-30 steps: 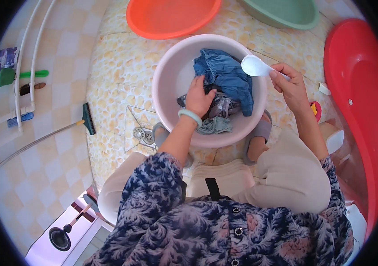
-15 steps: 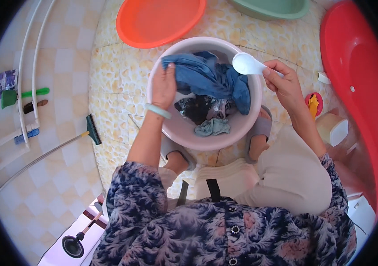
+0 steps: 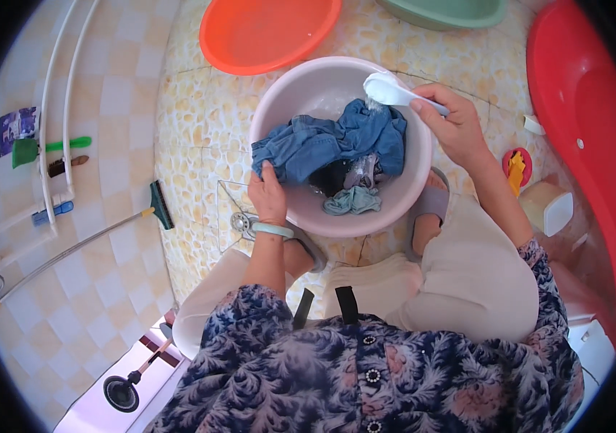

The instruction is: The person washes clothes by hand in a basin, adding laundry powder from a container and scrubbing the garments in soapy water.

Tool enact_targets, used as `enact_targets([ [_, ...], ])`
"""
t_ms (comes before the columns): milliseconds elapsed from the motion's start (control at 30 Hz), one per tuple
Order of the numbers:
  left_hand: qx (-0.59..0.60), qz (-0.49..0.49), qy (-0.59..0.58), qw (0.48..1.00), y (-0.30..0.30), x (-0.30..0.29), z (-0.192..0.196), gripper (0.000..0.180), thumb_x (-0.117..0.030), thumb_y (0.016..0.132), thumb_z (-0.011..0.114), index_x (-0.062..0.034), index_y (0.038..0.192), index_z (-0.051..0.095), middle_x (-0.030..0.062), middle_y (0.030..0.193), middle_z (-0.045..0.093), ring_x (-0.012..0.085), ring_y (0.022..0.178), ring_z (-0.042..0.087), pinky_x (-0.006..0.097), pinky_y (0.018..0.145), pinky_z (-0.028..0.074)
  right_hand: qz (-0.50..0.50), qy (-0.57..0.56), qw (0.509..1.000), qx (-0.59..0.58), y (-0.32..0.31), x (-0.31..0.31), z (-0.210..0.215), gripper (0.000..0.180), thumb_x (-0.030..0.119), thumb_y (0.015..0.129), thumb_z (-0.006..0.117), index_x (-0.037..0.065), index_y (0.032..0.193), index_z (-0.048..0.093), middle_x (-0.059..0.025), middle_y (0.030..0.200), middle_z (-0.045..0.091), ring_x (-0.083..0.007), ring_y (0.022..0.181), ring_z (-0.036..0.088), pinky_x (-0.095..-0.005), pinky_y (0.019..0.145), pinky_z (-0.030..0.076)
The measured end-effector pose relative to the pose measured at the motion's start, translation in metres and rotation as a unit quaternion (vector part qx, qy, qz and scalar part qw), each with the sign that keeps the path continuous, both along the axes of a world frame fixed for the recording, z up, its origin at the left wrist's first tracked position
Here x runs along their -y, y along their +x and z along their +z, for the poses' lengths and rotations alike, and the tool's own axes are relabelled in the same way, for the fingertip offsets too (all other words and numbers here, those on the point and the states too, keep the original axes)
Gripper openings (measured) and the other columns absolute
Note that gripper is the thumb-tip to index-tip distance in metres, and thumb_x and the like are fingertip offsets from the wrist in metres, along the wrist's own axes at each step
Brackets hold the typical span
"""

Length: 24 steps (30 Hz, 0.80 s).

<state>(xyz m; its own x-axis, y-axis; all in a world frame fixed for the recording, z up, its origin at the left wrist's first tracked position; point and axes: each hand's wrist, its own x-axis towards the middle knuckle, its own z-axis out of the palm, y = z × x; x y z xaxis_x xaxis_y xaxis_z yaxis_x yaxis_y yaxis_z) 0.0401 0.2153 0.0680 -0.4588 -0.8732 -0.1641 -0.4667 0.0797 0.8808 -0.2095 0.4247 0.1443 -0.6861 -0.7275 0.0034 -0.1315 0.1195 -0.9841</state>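
Note:
A pale pink basin [image 3: 270,114] stands on the floor between my feet. In it lies a blue denim garment [image 3: 315,142], with dark wet cloth [image 3: 331,177] and a small light-green cloth [image 3: 353,200] nearer me. My left hand [image 3: 267,196], a pale bangle [image 3: 273,230] on its wrist, grips the garment's left end at the basin's rim. My right hand [image 3: 458,123] pinches the handle of a white scoop [image 3: 393,92] above the basin's far right part. White powder fills the scoop's bowl, and some falls from it onto the denim.
Beyond the basin are an orange basin [image 3: 268,32] and a green basin [image 3: 445,13]. A large red tub [image 3: 575,86] runs along the right. Left, a long-handled floor brush [image 3: 161,206] leans by the wall, near pipes holding small brushes. A floor drain [image 3: 241,222] lies beside my left hand.
The scoop has moved left over the garment and tilted, and powder now falls. My left hand has come down toward me along the rim, pulling the garment's left end with it.

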Motion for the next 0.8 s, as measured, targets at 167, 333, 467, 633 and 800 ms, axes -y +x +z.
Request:
enact_targets([
  [167,-0.038,0.015,0.055,0.998,-0.030,0.006,0.042,0.034,-0.026,0.091,0.041,0.0041,0.101,0.055,0.0084,0.094,0.059,0.0145,0.084,0.053,0.026,0.078,0.042,0.102,-0.025,0.983,-0.152,0.017,0.034,0.020,0.014,0.012,0.083,0.056,0.001,0.092,0.059,-0.0099,0.078,0.060,-0.0189,0.069,0.056,-0.0281,0.064,0.045],
  [333,-0.110,-0.003,0.114,0.987,-0.047,0.028,0.038,0.033,-0.027,0.092,0.042,0.0032,0.096,0.056,0.0068,0.088,0.058,0.0131,0.080,0.052,0.026,0.074,0.042,0.088,0.016,0.978,-0.189,0.010,0.039,0.009,0.014,0.010,0.082,0.056,0.002,0.092,0.059,-0.0134,0.080,0.059,-0.0258,0.066,0.056,-0.0319,0.060,0.045],
  [467,-0.144,0.022,0.190,0.971,-0.053,0.048,0.041,0.032,-0.027,0.092,0.044,0.0018,0.102,0.053,0.0086,0.095,0.059,0.0151,0.083,0.057,0.027,0.075,0.046,0.047,0.082,0.983,-0.156,0.006,0.002,0.008,0.015,0.008,0.082,0.057,0.001,0.096,0.059,-0.0101,0.079,0.059,-0.0170,0.066,0.055,-0.0257,0.060,0.044],
  [633,-0.201,0.058,0.228,0.951,-0.049,0.053,0.037,0.030,-0.025,0.092,0.043,0.0006,0.102,0.055,0.0075,0.094,0.060,0.0141,0.084,0.056,0.026,0.077,0.045,0.014,0.077,0.983,-0.163,0.010,-0.015,0.000,0.014,0.007,0.081,0.058,0.001,0.094,0.059,-0.0100,0.076,0.058,-0.0161,0.064,0.054,-0.0256,0.058,0.044],
  [800,-0.191,0.070,0.226,0.953,-0.043,0.053,0.023,0.029,-0.024,0.091,0.045,0.0009,0.104,0.052,0.0083,0.098,0.059,0.0159,0.087,0.056,0.027,0.079,0.046,0.049,0.045,0.948,-0.312,0.011,-0.007,-0.006,0.014,0.005,0.077,0.060,0.003,0.091,0.059,-0.0093,0.072,0.055,-0.0223,0.062,0.055,-0.0287,0.056,0.045],
])
